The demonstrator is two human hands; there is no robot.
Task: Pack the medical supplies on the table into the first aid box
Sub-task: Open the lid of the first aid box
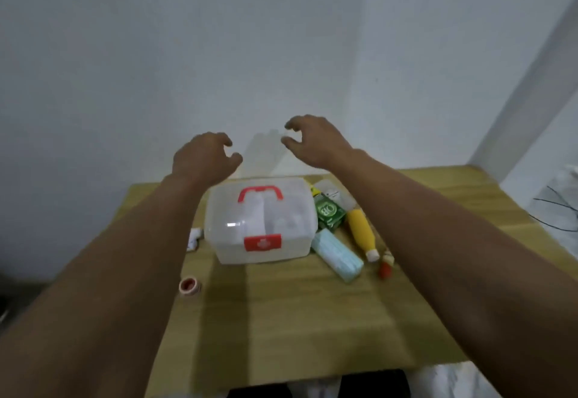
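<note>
A translucent white first aid box (225,241) with a red handle and red latch stands closed in the middle of the wooden table (281,319). Right of it lie a green carton (328,212), a yellow bottle (359,228), a pack of pale blue masks (337,255) and a small red bottle (385,267). A pink tape roll (189,286) and a white wad (194,238) lie to its left. My left hand (203,160) and my right hand (309,141) hover above the far side of the box, fingers loosely curled, holding nothing.
A white wall rises right behind the table. A clear plastic packet (336,192) lies behind the green carton. Black wires (556,210) on a white surface sit off the table's right edge. The table's near half holds nothing but my arms' shadow.
</note>
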